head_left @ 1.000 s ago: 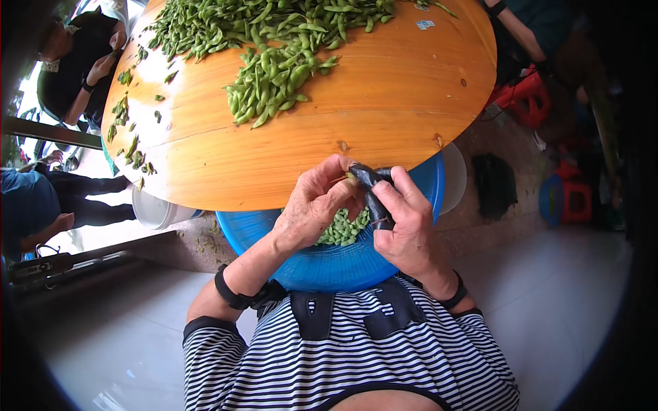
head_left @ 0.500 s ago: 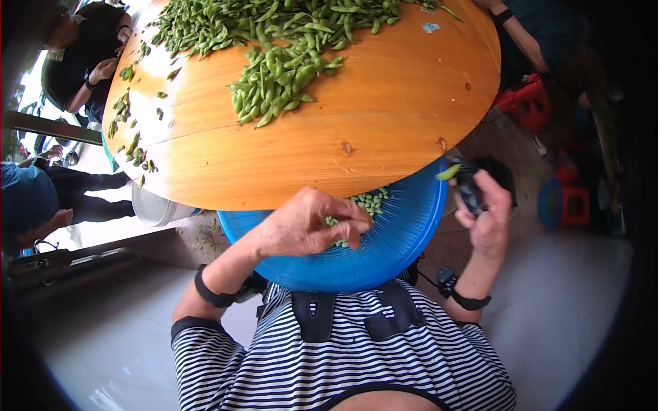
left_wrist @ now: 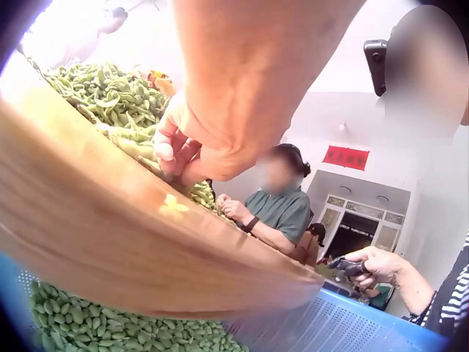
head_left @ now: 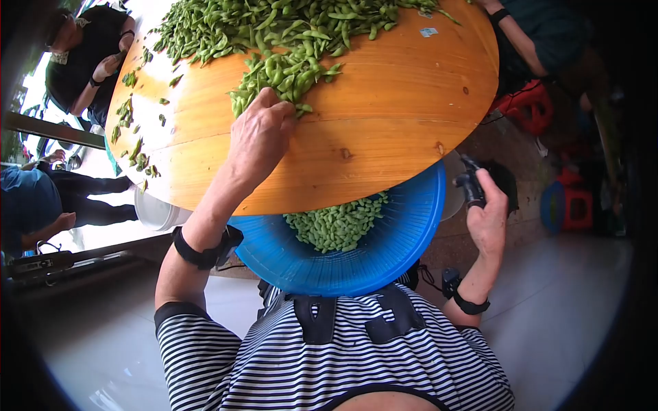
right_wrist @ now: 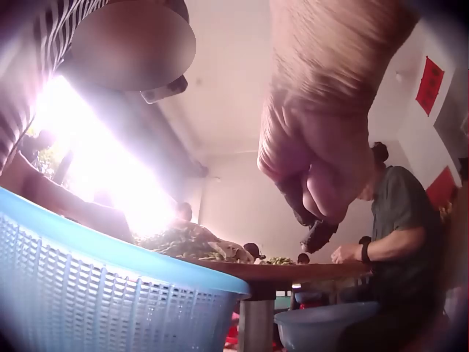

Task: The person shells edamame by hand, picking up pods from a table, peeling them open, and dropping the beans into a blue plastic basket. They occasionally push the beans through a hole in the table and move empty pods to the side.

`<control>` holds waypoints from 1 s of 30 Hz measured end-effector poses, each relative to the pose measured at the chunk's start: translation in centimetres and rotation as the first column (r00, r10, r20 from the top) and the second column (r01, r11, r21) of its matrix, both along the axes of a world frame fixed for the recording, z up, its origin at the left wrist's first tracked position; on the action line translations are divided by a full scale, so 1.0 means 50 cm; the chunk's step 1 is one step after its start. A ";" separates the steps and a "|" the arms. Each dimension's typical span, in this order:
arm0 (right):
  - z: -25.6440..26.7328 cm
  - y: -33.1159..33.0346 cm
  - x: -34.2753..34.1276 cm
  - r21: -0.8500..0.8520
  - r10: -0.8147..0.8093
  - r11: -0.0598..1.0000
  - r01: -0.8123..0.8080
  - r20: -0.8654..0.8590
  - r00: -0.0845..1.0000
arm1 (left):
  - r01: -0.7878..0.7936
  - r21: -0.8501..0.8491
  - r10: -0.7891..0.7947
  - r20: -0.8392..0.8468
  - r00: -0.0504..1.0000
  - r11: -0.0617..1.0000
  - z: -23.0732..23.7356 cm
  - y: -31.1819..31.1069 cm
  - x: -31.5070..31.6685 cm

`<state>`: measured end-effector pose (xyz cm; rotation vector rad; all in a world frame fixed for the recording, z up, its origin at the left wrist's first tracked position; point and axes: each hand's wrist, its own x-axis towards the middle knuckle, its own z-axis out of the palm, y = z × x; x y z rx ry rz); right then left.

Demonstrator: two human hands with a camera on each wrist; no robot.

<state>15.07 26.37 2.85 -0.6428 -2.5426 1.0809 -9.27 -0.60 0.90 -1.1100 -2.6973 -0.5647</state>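
My left hand (head_left: 259,133) reaches over the wooden table, its fingers curled down at the near edge of a small heap of green soybean pods (head_left: 274,68). In the left wrist view its fingertips are right against the pods (left_wrist: 135,147); I cannot tell whether they pinch one. My right hand (head_left: 488,216) is off the basket's right side, with black covers (head_left: 471,188) on thumb and finger and no pod showing between them. Below the table edge stands a blue basket (head_left: 411,240) holding many shelled green beans (head_left: 336,226).
A larger pile of pods (head_left: 226,27) covers the table's far side. Scattered scraps (head_left: 140,161) lie along its left edge. A white bucket (head_left: 154,209) stands below left, a red stool (head_left: 531,109) at right. Other people sit around the table (head_left: 384,137).
The left hand went from over the basket up to the pods on the table. The right hand moved away to the right; the pod at its fingertips half a second ago no longer shows.
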 end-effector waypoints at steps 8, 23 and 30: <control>-0.006 -0.144 -0.090 -0.696 0.264 0.665 -0.270 -0.118 0.957 | -0.087 0.471 -0.272 0.640 0.719 0.878 0.031 0.015 0.120; -0.031 -0.167 -0.107 -0.928 0.212 0.255 -0.271 -0.220 0.952 | -0.366 0.544 -0.417 0.830 0.371 0.755 0.025 0.040 0.177; -0.061 -0.132 -0.095 -0.927 0.243 -0.171 -0.335 -0.369 0.897 | -0.531 0.607 -0.738 0.672 -0.055 0.592 0.003 0.037 0.182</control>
